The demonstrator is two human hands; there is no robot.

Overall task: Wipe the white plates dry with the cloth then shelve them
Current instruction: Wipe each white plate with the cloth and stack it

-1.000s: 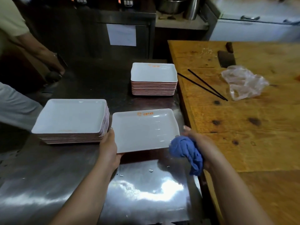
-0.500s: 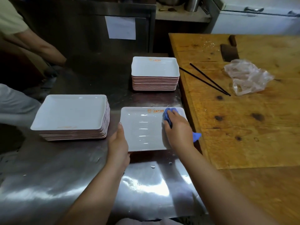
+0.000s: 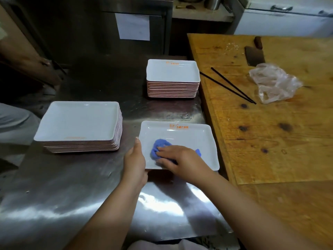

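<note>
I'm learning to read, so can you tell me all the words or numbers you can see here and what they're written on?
Orange print on the far rim of the plate being wiped: a small logo and some characters, too blurred to read.
Orange print on the top plate of the far stack: too small to read.
Faint orange print on the near rim of the left stack: too blurred to read.
Paper sheet on the dark cabinet: no text can be made out.

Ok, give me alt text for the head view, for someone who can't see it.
A right hand presses a blue cloth onto a white plate on a steel counter while the left hand holds the plate's edge. Two plate stacks stand behind.
</note>
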